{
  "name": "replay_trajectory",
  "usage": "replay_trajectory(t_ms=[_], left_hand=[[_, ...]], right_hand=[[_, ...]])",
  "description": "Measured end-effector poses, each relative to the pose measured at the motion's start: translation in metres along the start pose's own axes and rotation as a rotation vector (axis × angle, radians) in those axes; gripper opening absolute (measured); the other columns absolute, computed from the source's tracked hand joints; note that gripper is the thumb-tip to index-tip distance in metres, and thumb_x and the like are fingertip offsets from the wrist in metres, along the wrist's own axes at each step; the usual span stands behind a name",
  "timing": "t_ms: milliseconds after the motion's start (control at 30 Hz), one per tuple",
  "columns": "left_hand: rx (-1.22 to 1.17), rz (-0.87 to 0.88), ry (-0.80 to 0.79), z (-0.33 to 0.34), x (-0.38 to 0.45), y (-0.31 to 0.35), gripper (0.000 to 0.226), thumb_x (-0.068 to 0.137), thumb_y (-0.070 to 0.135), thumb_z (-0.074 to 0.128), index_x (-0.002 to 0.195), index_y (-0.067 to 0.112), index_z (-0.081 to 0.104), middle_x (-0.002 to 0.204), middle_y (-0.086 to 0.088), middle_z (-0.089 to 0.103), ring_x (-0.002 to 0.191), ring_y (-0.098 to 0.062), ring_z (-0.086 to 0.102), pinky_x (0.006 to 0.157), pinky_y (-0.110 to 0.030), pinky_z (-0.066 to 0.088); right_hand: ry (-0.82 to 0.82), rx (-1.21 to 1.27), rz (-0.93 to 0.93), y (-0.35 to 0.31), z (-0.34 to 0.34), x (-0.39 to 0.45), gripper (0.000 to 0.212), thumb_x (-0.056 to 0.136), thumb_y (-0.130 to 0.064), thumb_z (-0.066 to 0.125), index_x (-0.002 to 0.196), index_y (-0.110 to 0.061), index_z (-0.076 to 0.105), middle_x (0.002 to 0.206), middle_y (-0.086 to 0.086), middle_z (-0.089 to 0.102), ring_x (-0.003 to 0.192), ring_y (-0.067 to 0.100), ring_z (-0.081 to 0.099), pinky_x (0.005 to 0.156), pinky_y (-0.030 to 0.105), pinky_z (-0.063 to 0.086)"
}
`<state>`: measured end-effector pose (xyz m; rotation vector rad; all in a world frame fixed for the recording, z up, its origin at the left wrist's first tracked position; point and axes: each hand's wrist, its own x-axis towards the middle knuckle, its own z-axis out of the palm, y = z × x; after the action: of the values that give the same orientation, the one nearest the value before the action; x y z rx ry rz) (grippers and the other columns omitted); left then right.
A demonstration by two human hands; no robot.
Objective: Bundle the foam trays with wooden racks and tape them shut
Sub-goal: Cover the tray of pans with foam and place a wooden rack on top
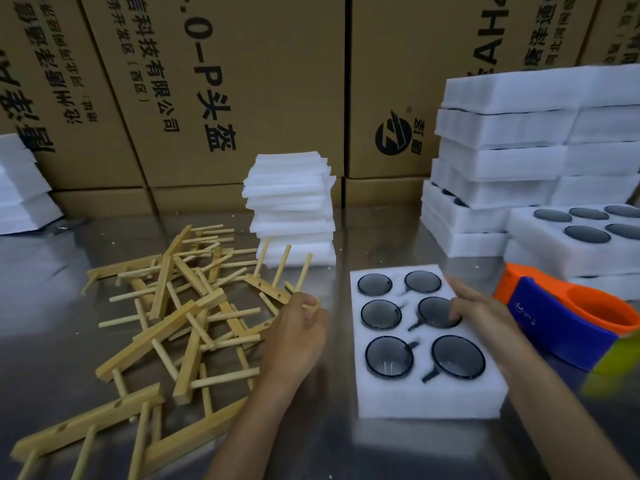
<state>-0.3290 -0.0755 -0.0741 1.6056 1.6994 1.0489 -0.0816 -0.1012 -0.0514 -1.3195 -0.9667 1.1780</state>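
Observation:
A white foam tray (426, 398) lies on the steel table before me, with several dark round lenses set in its pockets. My right hand (479, 311) rests on its right side, fingers curled into one pocket and over the far edge. My left hand (301, 327) grips the end of a wooden rack (268, 287) whose three pegs stand upright, just left of the tray. A loose pile of wooden racks (180, 313) spreads across the table to the left. An orange and blue tape dispenser (575, 313) sits right of the tray.
A stack of thin foam sheets (292, 209) stands behind the racks. Stacked foam trays (540, 157) fill the right rear, one open tray (581, 237) showing lenses. More foam (20, 188) sits far left. Cardboard boxes (242, 81) wall off the back.

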Motion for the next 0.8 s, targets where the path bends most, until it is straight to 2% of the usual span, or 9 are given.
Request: replay_trajectory(t_ms=[100, 167, 267, 367, 467, 567, 600, 700, 800], left_hand=[[-0.084, 0.114, 0.191, -0.009, 0.019, 0.017, 0.025, 0.094, 0.022, 0.053, 0.119, 0.027, 0.052, 0.123, 0.001, 0.054, 0.105, -0.016, 0.055, 0.079, -0.033, 0.049], [-0.035, 0.245, 0.348, -0.028, 0.05, 0.034, 0.033, 0.092, 0.018, 0.054, 0.124, 0.024, 0.049, 0.13, -0.001, 0.046, 0.117, -0.021, 0.049, 0.087, -0.035, 0.044], [0.216, 0.39, 0.504, -0.06, 0.109, 0.062, 0.04, 0.09, 0.015, 0.053, 0.129, 0.01, 0.045, 0.132, -0.011, 0.043, 0.123, -0.029, 0.042, 0.1, -0.042, 0.038], [0.431, 0.445, 0.43, -0.079, 0.165, 0.087, 0.044, 0.094, 0.019, 0.048, 0.133, -0.001, 0.043, 0.138, -0.017, 0.045, 0.13, -0.034, 0.039, 0.108, -0.048, 0.032], [0.505, 0.336, 0.295, -0.082, 0.204, 0.098, 0.055, 0.097, 0.029, 0.045, 0.148, 0.01, 0.036, 0.154, -0.011, 0.035, 0.143, -0.03, 0.027, 0.117, -0.05, 0.021], [0.536, 0.178, 0.07, -0.077, 0.218, 0.092, 0.055, 0.097, 0.032, 0.047, 0.149, 0.016, 0.038, 0.155, -0.007, 0.035, 0.141, -0.029, 0.033, 0.115, -0.046, 0.029], [0.523, 0.163, 0.048, -0.075, 0.22, 0.088, 0.052, 0.098, 0.031, 0.047, 0.148, 0.018, 0.041, 0.154, -0.006, 0.038, 0.14, -0.029, 0.036, 0.115, -0.045, 0.03], [0.464, 0.215, 0.134, -0.075, 0.218, 0.08, 0.045, 0.098, 0.018, 0.045, 0.143, 0.022, 0.049, 0.147, -0.008, 0.049, 0.131, -0.032, 0.047, 0.111, -0.045, 0.037], [0.382, 0.303, 0.228, -0.079, 0.207, 0.08, 0.042, 0.1, 0.01, 0.044, 0.14, 0.016, 0.054, 0.144, -0.013, 0.052, 0.123, -0.034, 0.054, 0.102, -0.034, 0.043]], right_hand=[[-0.011, -0.027, 0.017, 0.007, 0.01, 0.01, 0.061, 0.07, 0.005, 0.049, 0.095, -0.043, 0.077, 0.077, -0.003, 0.077, 0.059, 0.011, 0.071, 0.046, 0.02, 0.051], [-0.017, 0.014, 0.004, 0.015, 0.017, 0.017, 0.056, 0.076, 0.007, 0.048, 0.089, -0.038, 0.078, 0.071, -0.007, 0.075, 0.055, 0.005, 0.068, 0.043, 0.015, 0.047], [-0.061, 0.098, 0.008, 0.027, 0.028, 0.026, 0.05, 0.082, 0.006, 0.048, 0.102, -0.03, 0.075, 0.086, 0.0, 0.077, 0.07, 0.014, 0.072, 0.053, 0.022, 0.053], [-0.126, 0.207, 0.033, 0.03, 0.032, 0.034, 0.046, 0.085, 0.01, 0.043, 0.119, -0.011, 0.067, 0.099, 0.015, 0.072, 0.078, 0.027, 0.07, 0.063, 0.031, 0.055], [-0.145, 0.331, 0.04, 0.035, 0.03, 0.038, 0.04, 0.089, 0.0, 0.044, 0.123, -0.008, 0.064, 0.119, 0.025, 0.065, 0.102, 0.042, 0.064, 0.089, 0.05, 0.05], [-0.104, 0.418, 0.07, 0.043, 0.029, 0.045, 0.041, 0.088, -0.003, 0.045, 0.124, -0.005, 0.064, 0.124, 0.03, 0.061, 0.108, 0.047, 0.06, 0.09, 0.053, 0.047], [-0.089, 0.423, 0.072, 0.043, 0.03, 0.046, 0.04, 0.088, -0.005, 0.046, 0.124, -0.006, 0.064, 0.124, 0.029, 0.062, 0.109, 0.046, 0.061, 0.092, 0.055, 0.047], [-0.068, 0.45, 0.076, 0.047, 0.03, 0.048, 0.041, 0.085, -0.012, 0.053, 0.125, -0.009, 0.065, 0.119, 0.024, 0.067, 0.107, 0.044, 0.063, 0.094, 0.058, 0.049], [-0.082, 0.479, 0.079, 0.05, 0.03, 0.047, 0.043, 0.079, -0.021, 0.062, 0.121, -0.014, 0.068, 0.121, 0.025, 0.065, 0.115, 0.048, 0.06, 0.102, 0.068, 0.04]])
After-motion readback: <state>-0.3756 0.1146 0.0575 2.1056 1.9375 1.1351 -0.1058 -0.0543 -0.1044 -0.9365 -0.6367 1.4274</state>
